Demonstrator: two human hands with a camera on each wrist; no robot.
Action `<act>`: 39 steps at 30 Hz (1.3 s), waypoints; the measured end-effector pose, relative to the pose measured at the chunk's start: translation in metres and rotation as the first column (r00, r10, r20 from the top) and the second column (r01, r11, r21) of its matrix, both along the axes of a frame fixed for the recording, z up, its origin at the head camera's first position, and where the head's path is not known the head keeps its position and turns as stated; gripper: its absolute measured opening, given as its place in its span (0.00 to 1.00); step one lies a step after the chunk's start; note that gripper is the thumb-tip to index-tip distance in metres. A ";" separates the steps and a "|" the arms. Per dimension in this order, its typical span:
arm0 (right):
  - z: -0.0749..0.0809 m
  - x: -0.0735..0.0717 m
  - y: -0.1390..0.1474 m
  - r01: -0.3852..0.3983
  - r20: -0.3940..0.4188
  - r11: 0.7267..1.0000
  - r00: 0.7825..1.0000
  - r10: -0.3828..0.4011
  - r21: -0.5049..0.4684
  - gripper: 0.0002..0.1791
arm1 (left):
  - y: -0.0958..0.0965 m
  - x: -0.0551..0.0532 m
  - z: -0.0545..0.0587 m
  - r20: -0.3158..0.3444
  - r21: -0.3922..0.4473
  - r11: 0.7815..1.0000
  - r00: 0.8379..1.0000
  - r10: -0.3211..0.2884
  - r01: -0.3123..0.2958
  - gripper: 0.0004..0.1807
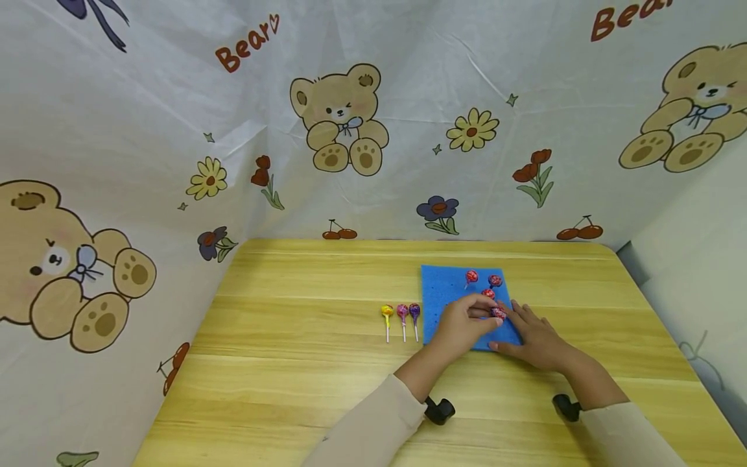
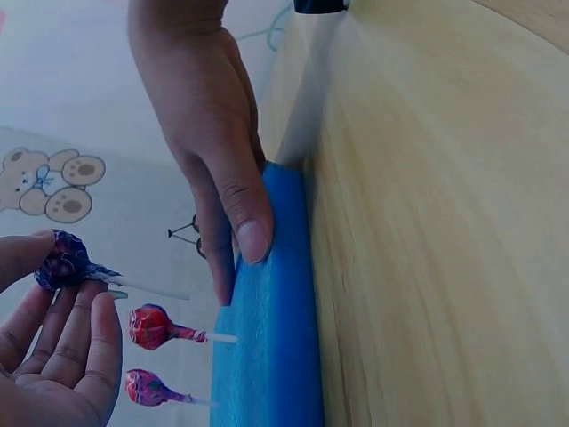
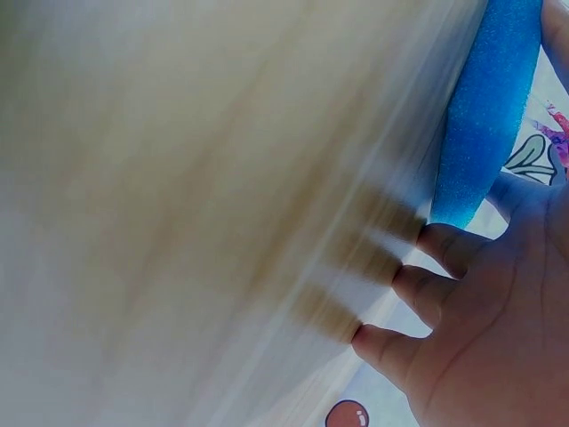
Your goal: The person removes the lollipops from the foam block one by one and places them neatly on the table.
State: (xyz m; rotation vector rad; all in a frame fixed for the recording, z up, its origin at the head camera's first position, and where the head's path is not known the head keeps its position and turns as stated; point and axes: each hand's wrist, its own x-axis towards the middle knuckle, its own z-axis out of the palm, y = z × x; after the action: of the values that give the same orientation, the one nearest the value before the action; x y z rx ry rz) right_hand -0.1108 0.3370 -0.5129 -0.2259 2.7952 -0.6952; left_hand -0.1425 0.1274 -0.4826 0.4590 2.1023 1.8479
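My left hand [image 1: 463, 322] pinches a dark purple-wrapped lollipop [image 2: 67, 260] by its head, between thumb and fingers. In the left wrist view its white stick points at the blue foam block [image 1: 439, 295], the tip just short of it. Several lollipops stand stick-down in the foam, among them a red one [image 1: 471, 276] at the back and a darker one [image 1: 495, 281] beside it. My right hand [image 1: 537, 338] rests at the foam's right edge with fingers spread. Its thumb touches the front edge, and in the right wrist view other fingertips [image 3: 373, 342] touch the table.
Left of the foam, a yellow lollipop [image 1: 387, 312], a pink lollipop [image 1: 403, 312] and a purple lollipop [image 1: 414, 311] lie side by side on the wooden table [image 1: 280, 363]. A bear-print cloth [image 1: 408, 117] hangs behind the table and along its left side.
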 end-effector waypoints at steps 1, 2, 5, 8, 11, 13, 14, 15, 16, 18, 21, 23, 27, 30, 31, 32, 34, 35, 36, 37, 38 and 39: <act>0.000 0.000 0.000 -0.001 -0.002 1.000 1.000 0.001 0.002 0.55 | -0.003 0.000 0.000 0.006 0.012 1.000 1.000 0.005 -0.005 0.10; 0.000 0.000 -0.001 -0.002 -0.002 1.000 1.000 0.002 0.003 0.55 | -0.006 0.000 0.000 0.012 0.022 1.000 1.000 0.009 -0.010 0.10; 0.001 0.000 -0.002 -0.004 0.002 1.000 1.000 0.004 0.006 0.55 | -0.014 -0.002 -0.001 0.020 0.042 0.999 1.000 0.018 -0.018 0.11; 0.002 0.000 -0.004 -0.004 0.002 1.000 1.000 0.004 0.009 0.55 | -0.024 -0.004 -0.003 0.013 0.058 0.998 1.000 0.026 -0.027 0.11; 0.001 0.000 -0.005 -0.005 -0.003 1.000 1.000 0.005 0.014 0.55 | -0.034 -0.006 -0.004 0.019 0.067 0.997 0.999 0.038 -0.039 0.12; 0.001 0.000 -0.005 -0.007 -0.012 1.000 1.000 0.007 0.019 0.55 | -0.041 -0.006 -0.005 0.023 0.066 0.996 0.998 0.051 -0.052 0.12; 0.000 0.000 -0.006 -0.009 -0.015 1.000 1.000 0.009 0.021 0.55 | -0.044 -0.006 -0.005 0.023 0.063 0.996 0.998 0.060 -0.061 0.11; 0.000 0.000 -0.006 -0.010 -0.018 1.000 1.000 0.011 0.022 0.55 | -0.048 -0.006 -0.005 0.025 0.066 0.996 0.998 0.066 -0.067 0.12; 0.000 0.000 -0.006 -0.011 -0.023 1.000 1.000 0.012 0.026 0.55 | -0.051 -0.006 -0.005 0.029 0.067 0.995 0.997 0.072 -0.074 0.12; -0.001 0.001 -0.007 -0.014 -0.029 0.999 0.999 0.014 0.030 0.55 | -0.058 -0.007 -0.007 0.030 0.066 0.994 0.996 0.090 -0.091 0.11; 0.000 0.001 -0.007 -0.016 -0.027 0.999 0.999 0.017 0.030 0.55 | -0.071 -0.008 -0.007 0.044 0.069 0.991 0.993 0.108 -0.111 0.12; 0.001 0.001 -0.007 -0.016 -0.020 0.999 1.000 0.016 0.029 0.55 | -0.079 -0.008 -0.007 0.047 0.072 0.990 0.992 0.121 -0.124 0.12; 0.002 0.002 -0.006 -0.017 -0.011 1.000 1.000 0.018 0.020 0.55 | -0.096 -0.009 -0.006 0.048 0.104 0.985 0.990 0.136 -0.140 0.14; 0.002 0.002 -0.005 -0.011 -0.006 1.000 1.000 0.011 0.020 0.55 | -0.106 -0.011 -0.006 0.050 0.128 0.980 0.988 0.148 -0.154 0.15; 0.003 0.002 -0.005 -0.011 -0.004 1.000 1.000 0.011 0.021 0.55 | -0.109 -0.012 -0.006 0.053 0.131 0.978 0.986 0.157 -0.162 0.15; 0.003 0.002 -0.004 -0.008 0.000 1.000 1.000 0.008 0.021 0.55 | -0.112 -0.013 -0.006 0.052 0.132 0.976 0.984 0.169 -0.174 0.14; 0.003 0.001 -0.004 -0.007 0.003 1.000 1.000 0.007 0.019 0.56 | -0.117 -0.015 -0.006 0.061 0.128 0.971 0.979 0.195 -0.201 0.14; 0.003 0.001 -0.004 -0.010 0.004 1.000 1.000 0.010 0.020 0.56 | -0.119 -0.016 -0.006 0.067 0.128 0.968 0.976 0.207 -0.214 0.14; 0.002 0.001 -0.004 -0.010 0.004 1.000 1.000 0.010 0.019 0.56 | -0.122 -0.017 -0.007 0.073 0.129 0.966 0.973 0.217 -0.225 0.14; 0.002 0.000 -0.004 -0.012 0.004 1.000 1.000 0.012 0.019 0.56 | -0.125 -0.018 -0.007 0.077 0.128 0.963 0.971 0.227 -0.235 0.14; 0.002 0.000 -0.003 -0.013 0.003 1.000 1.000 0.013 0.019 0.56 | -0.127 -0.019 -0.007 0.079 0.128 0.962 0.969 0.233 -0.242 0.14; 0.001 0.000 -0.003 -0.014 0.002 1.000 1.000 0.014 0.020 0.56 | -0.130 -0.019 -0.008 0.084 0.127 0.961 0.968 0.238 -0.247 0.14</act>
State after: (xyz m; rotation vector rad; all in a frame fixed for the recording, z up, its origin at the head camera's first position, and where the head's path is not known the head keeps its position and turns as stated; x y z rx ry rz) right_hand -0.1108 0.3337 -0.5115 -0.2409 2.7946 -0.6639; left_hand -0.1617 -0.0029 -0.4906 0.1696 2.0723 2.1214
